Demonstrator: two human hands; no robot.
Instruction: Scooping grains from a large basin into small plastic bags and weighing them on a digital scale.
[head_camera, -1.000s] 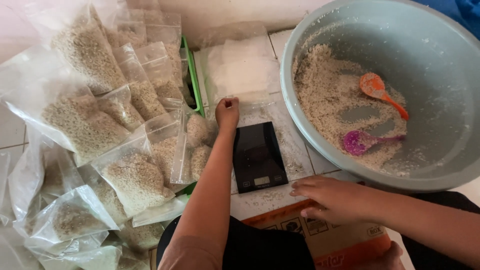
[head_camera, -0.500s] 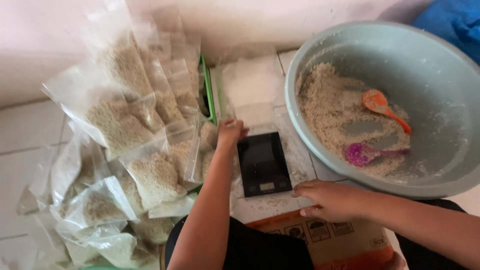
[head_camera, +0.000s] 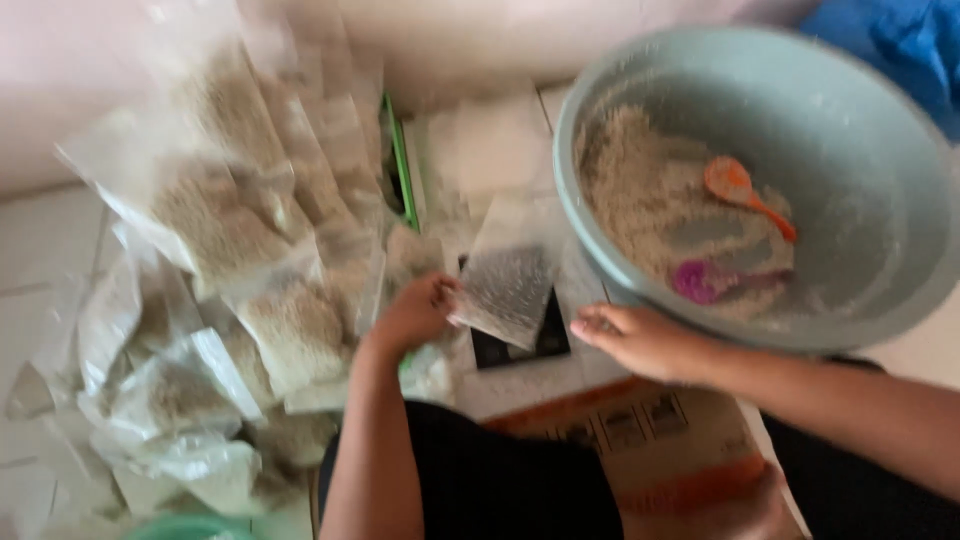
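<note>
Now our left hand (head_camera: 418, 312) pinches an empty clear bag (head_camera: 505, 292) at centre frame, over the black scale (head_camera: 520, 335). Our right hand (head_camera: 640, 340) rests open just right of it. We should lay the bag flat; blur hides, perhaps, its mouth.

A large grey-green basin (head_camera: 905, 250) holding pale grain, an orange spoon (head_camera: 745, 192) and a pink spoon (head_camera: 705, 280) sits at the right, a heap of filled clear bags (head_camera: 230, 240) lies on the tiled floor (head_camera: 45, 250) at the left, and blue cloth (head_camera: 900, 40) shows top right.
</note>
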